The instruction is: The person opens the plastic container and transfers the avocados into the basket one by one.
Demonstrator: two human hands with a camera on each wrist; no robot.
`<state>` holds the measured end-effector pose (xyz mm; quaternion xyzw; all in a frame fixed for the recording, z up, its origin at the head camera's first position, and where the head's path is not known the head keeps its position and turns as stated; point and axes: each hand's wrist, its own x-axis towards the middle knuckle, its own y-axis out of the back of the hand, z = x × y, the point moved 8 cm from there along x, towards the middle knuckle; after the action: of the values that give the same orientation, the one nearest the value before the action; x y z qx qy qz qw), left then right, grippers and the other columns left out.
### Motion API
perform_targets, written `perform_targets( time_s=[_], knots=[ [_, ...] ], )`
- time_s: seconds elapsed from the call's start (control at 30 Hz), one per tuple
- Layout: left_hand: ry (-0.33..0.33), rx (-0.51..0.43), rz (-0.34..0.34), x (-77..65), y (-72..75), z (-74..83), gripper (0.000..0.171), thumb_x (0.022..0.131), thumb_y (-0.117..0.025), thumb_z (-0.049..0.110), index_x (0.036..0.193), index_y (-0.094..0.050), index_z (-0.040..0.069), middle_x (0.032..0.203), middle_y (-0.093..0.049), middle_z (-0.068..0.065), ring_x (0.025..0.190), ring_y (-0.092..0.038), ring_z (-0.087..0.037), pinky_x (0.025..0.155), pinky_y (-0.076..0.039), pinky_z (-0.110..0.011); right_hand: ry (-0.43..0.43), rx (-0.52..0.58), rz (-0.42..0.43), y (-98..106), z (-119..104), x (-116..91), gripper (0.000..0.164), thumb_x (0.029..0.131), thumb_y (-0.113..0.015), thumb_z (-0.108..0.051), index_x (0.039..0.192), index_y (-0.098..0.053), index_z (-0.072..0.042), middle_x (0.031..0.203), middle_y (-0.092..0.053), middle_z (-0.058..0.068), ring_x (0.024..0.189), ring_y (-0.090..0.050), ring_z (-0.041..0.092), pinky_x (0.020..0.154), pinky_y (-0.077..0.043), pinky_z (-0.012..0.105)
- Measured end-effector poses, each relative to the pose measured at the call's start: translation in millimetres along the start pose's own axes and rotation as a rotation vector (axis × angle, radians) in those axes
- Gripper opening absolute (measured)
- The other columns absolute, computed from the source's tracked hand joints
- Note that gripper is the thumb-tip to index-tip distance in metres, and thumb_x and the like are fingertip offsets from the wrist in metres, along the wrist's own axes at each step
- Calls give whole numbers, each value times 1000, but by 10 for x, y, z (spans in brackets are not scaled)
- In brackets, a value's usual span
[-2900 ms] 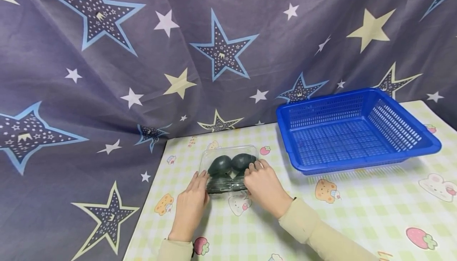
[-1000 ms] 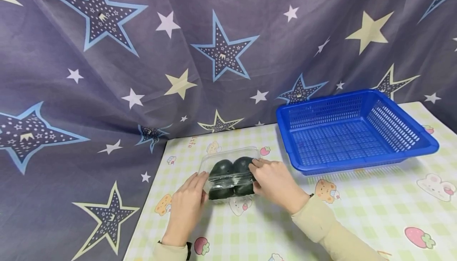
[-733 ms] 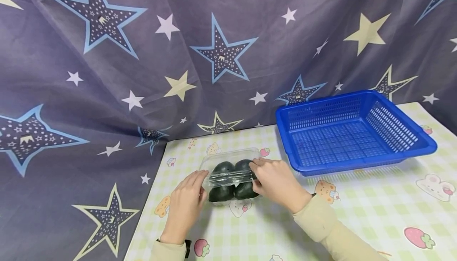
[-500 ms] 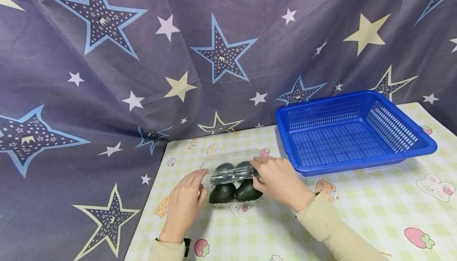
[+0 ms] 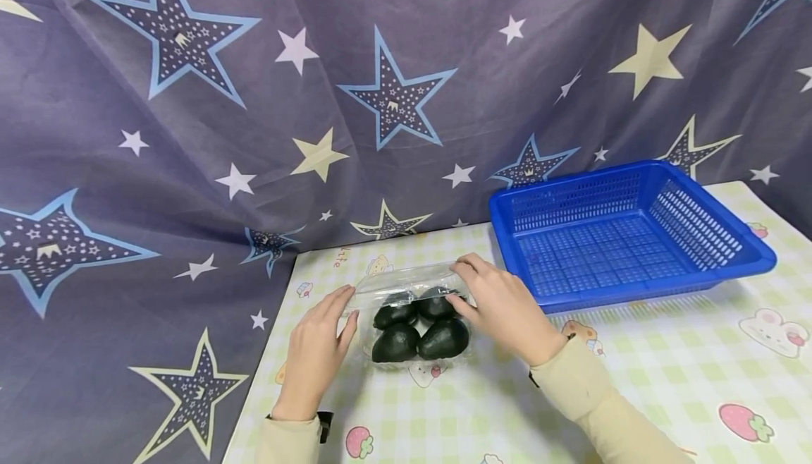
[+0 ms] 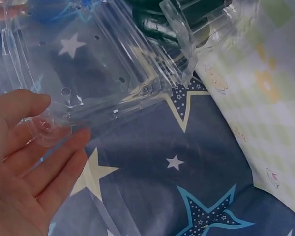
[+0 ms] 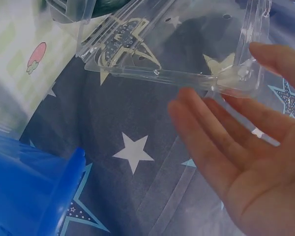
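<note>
A clear plastic clamshell box [image 5: 366,343] stands on the table with several dark green avocados [image 5: 443,339] in its base. Its clear lid [image 5: 402,281] is swung up and tilted back. My left hand [image 5: 315,351] pinches the lid's left corner between thumb and fingers. At the right corner, my right hand [image 5: 504,309] holds the lid the same way. Both wrist views show the lid [image 6: 98,64] with a thumb on one face and fingers at the other side. The lid's front edge partly covers the two rear avocados.
A blue perforated plastic basket [image 5: 609,245] stands at the back right, with nothing seen inside. A checked cloth with cartoon prints [image 5: 634,393] covers the table. Behind it hangs a dark star-patterned curtain [image 5: 266,132].
The lid, closed over the avocados at first, has been raised and tilted back by both hands. The hands have moved apart and up with it, uncovering the front avocados.
</note>
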<state>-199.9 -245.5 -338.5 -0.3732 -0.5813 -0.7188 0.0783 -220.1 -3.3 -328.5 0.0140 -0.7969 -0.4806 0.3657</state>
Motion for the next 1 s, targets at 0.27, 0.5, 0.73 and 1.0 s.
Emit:
perform_targets(
  time_s=[0.27, 0.5, 0.73, 1.0],
  knots=[
    [52, -41, 49, 31, 13, -120, 37, 90, -75, 19, 125, -67, 8, 120, -70, -10, 101, -70, -31, 83, -60, -48, -67, 59, 24, 20, 107, 18, 38, 94, -70, -32, 114, -65, 0, 103, -66, 10, 87, -68, 26, 71, -61, 41],
    [157, -170, 130, 48, -46, -282, 32, 92, -73, 15, 123, -69, 13, 110, -73, -6, 93, -71, -27, 76, -61, -44, -147, 154, 14, -68, 203, 35, 37, 101, -60, -32, 116, -61, 1, 105, -69, 16, 87, -69, 29, 72, -61, 43],
    [207, -296, 130, 61, -223, -473, 31, 95, -68, 11, 126, -67, 13, 118, -71, -4, 101, -69, -26, 87, -57, -40, -179, 211, 12, -199, 253, 55, 40, 103, -55, -33, 122, -56, 2, 105, -70, 15, 85, -71, 26, 70, -62, 41],
    [293, -427, 93, 49, -421, -633, 33, 97, -66, 14, 129, -64, 14, 123, -69, -5, 106, -68, -25, 96, -56, -33, -214, 269, 14, -310, 321, 53, 47, 104, -49, -40, 136, -47, -5, 119, -67, 15, 92, -72, 25, 72, -62, 41]
  ],
)
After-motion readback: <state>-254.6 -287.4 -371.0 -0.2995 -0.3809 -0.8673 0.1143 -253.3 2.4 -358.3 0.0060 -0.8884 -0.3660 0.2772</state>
